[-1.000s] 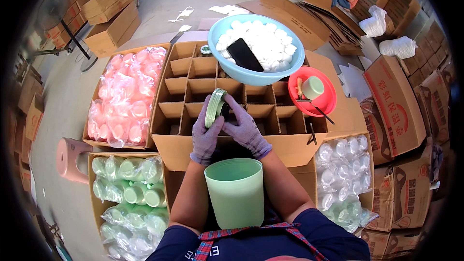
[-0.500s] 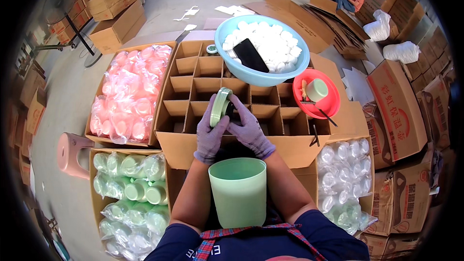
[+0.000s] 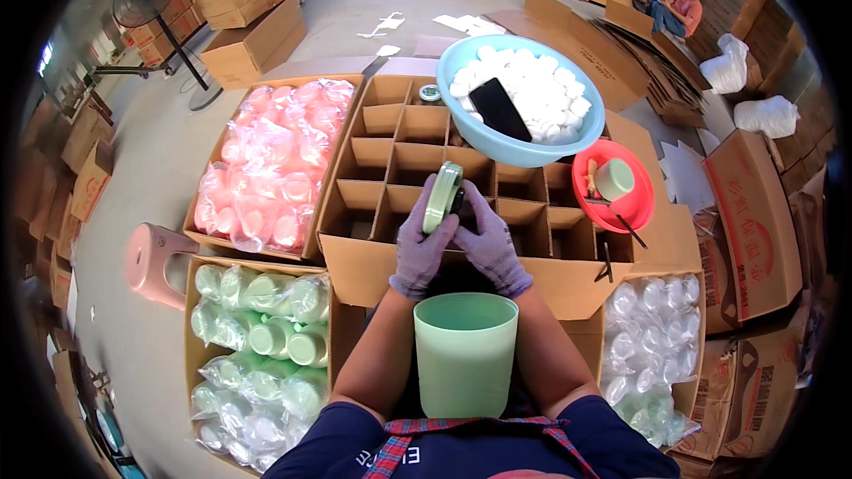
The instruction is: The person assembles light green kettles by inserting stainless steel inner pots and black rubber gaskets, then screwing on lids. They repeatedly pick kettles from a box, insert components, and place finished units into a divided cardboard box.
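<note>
Both hands wear light purple gloves and hold a green round lid (image 3: 440, 201) on edge, with a dark part on its right side. My left hand (image 3: 421, 248) grips the lid's left side, fingers up behind it and thumb in front. My right hand (image 3: 490, 244) closes on the opposite side, its fingers bent near the dark part; the fingertips are partly hidden. Below the hands, close to my body, stands an open-topped pale green cylindrical container (image 3: 465, 359). Beyond the hands lies a cardboard carton with dividers (image 3: 417, 161), its visible compartments mostly bare.
A blue basin (image 3: 461, 129) of white pieces carries a black phone (image 3: 500, 109). A red bowl (image 3: 641, 213) holds a green cup (image 3: 614, 179). Cartons of bagged pink cups (image 3: 284, 155), green cups (image 3: 266, 337) and clear-wrapped pieces (image 3: 652, 337) flank me. A pink stool (image 3: 151, 257) stands left.
The whole view has shifted, so the scene sits farther right in the picture. The lid is turned slightly more edge-on between my hands; both still hold it.
</note>
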Demonstrator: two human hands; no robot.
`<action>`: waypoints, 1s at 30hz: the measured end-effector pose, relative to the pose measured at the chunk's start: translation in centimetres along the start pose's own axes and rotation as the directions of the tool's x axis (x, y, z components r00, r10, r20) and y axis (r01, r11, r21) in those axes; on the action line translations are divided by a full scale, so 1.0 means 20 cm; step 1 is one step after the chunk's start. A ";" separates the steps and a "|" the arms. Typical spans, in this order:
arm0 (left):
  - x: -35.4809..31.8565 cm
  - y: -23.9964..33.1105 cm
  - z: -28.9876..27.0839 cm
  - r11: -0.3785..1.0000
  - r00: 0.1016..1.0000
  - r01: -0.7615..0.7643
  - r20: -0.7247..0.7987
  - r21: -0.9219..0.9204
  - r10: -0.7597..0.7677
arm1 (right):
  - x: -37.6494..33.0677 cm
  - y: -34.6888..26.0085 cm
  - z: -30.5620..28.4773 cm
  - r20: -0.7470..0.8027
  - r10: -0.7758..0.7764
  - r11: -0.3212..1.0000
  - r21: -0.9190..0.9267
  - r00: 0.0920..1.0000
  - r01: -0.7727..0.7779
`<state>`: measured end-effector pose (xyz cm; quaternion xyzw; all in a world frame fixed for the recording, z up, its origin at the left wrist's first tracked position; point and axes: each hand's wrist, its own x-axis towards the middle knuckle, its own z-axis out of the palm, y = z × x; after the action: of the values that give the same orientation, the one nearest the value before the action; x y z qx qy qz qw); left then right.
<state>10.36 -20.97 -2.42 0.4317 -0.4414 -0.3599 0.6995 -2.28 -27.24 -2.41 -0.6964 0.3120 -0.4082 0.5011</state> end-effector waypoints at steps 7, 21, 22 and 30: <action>-0.01 -0.01 -0.01 1.000 1.000 -0.008 -0.015 0.018 0.008 | 0.03 0.05 -0.04 -0.007 0.399 0.908 0.138 0.917 -0.394; -0.01 -0.02 0.01 1.000 0.997 -0.025 -0.071 -0.001 0.025 | 0.03 -0.02 -0.07 0.079 0.636 0.736 0.234 0.767 -0.635; 0.02 -0.05 -0.01 0.997 0.983 0.011 -0.180 -0.072 -0.024 | 0.03 0.01 -0.06 -0.114 0.500 0.863 0.153 0.858 -0.482; 0.06 -0.28 -0.18 0.967 0.913 0.215 -0.322 -0.138 -0.249 | 0.34 0.04 -0.30 -0.221 -0.359 0.239 -0.961 0.907 -0.139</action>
<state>13.49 -23.17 -8.11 0.5010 -0.2424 -0.3828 0.7374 -4.42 -35.98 -0.40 -0.7760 0.5389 -0.2970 -0.1386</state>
